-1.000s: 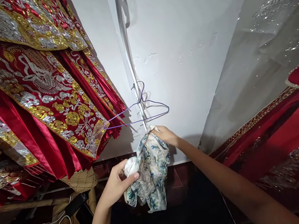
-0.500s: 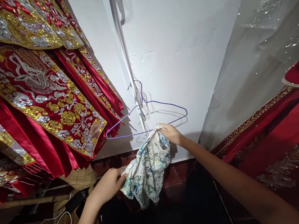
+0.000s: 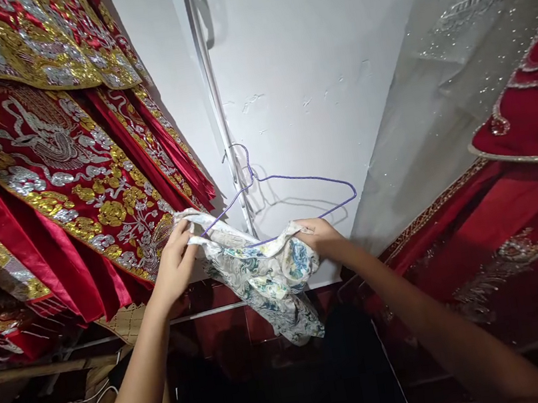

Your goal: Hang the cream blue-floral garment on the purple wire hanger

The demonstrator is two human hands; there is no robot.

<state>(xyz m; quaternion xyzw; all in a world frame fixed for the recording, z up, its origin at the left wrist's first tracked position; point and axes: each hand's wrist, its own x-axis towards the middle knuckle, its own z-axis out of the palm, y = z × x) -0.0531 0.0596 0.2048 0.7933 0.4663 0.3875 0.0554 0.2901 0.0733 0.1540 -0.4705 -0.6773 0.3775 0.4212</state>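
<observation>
1. My left hand [image 3: 176, 259] pinches one end of the flowery cloth [image 3: 260, 277]. A second ago this hand was low down and holding the cloth in a bunch. Now it is up high, next to the red and gold robes [image 3: 57, 172] on the left.
2. My right hand [image 3: 322, 237] pinches the other end of the cloth. It has stayed just under the purple wire hanger [image 3: 293, 194].
3. The cloth was hanging in a lump before. Now it is pulled wide between my two hands, and the rest of it hangs down in the middle.
4. The top edge of the cloth lies along the bottom wire of the hanger. I cannot tell if it goes over the wire.
5. The hanger hangs on the white wall [image 3: 302, 55], far from me. It has swung a bit to the right.
6. More red cloth [image 3: 528, 210] hangs on the right side.
</observation>
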